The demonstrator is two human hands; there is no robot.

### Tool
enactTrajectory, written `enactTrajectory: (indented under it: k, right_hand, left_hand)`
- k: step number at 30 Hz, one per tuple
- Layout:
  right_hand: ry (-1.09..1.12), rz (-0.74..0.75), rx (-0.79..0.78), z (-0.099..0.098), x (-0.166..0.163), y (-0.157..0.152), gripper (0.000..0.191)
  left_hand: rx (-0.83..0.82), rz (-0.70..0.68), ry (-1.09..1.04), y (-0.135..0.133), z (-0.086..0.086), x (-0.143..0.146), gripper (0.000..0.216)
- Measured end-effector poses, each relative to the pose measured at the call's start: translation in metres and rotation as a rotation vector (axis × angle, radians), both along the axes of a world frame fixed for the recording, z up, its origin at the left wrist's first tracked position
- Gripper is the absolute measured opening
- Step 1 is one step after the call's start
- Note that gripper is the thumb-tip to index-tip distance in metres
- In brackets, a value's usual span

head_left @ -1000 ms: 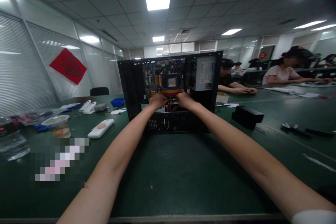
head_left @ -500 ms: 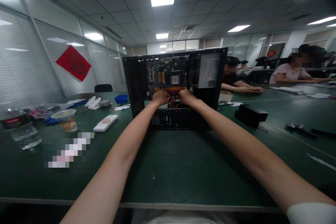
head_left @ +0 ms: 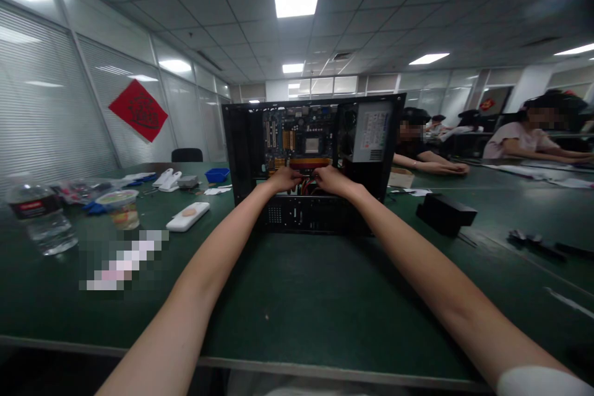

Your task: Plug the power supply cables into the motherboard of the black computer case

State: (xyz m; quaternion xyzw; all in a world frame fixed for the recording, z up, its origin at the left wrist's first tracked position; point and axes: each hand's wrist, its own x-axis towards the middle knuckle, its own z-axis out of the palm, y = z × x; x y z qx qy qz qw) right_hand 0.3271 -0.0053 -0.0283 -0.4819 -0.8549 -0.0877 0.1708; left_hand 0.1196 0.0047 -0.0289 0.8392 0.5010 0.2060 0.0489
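An open black computer case (head_left: 320, 216) stands on its side edge on the green table, its inside facing me. Within it I see a motherboard (head_left: 299, 130), a pale square chip in its middle, red and orange slots (head_left: 309, 163) along its lower edge, and a silver power supply (head_left: 371, 133) at upper right. My left hand (head_left: 283, 180) is just below the slots, fingers pinched by a bundle of red and dark cables (head_left: 306, 185). Opposite it, my right hand (head_left: 331, 179) has curled fingers at the same cables. The fingertips are small and partly hidden.
On the left are a water bottle (head_left: 41, 216), a plastic cup (head_left: 119, 209), a white box-like device (head_left: 188, 216) and a blue tray (head_left: 217, 174). A black block (head_left: 445, 213) lies to the right. Other people (head_left: 520, 136) sit farther right along the table.
Both hands have shifted slightly down from the slots toward the cables, and their fingertips are a little closer together. The whole view has tilted slightly.
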Motion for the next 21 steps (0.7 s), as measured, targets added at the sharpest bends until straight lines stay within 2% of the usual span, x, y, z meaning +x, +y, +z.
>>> enactTrajectory:
  k: [4,10,13,18,21]
  right_hand:
    - [-0.003,0.021,-0.007,0.000,0.001,0.001,0.034]
    - [-0.029,0.020,0.010,0.000,0.000,0.001,0.032]
    - [-0.068,0.009,0.034,0.001,-0.001,-0.004,0.032]
    - [-0.146,0.017,0.112,0.016,-0.001,-0.031,0.036]
    - [-0.201,0.092,0.119,0.029,0.004,-0.048,0.040]
  left_hand:
    - [0.006,-0.022,0.028,0.001,0.000,0.001,0.035]
    - [0.185,-0.026,0.127,0.002,-0.003,0.003,0.032]
    - [0.164,-0.016,0.098,-0.001,-0.004,0.001,0.033]
    - [0.160,-0.003,0.129,-0.004,-0.003,-0.001,0.030]
    - [0.143,0.000,0.092,-0.007,-0.001,-0.002,0.032]
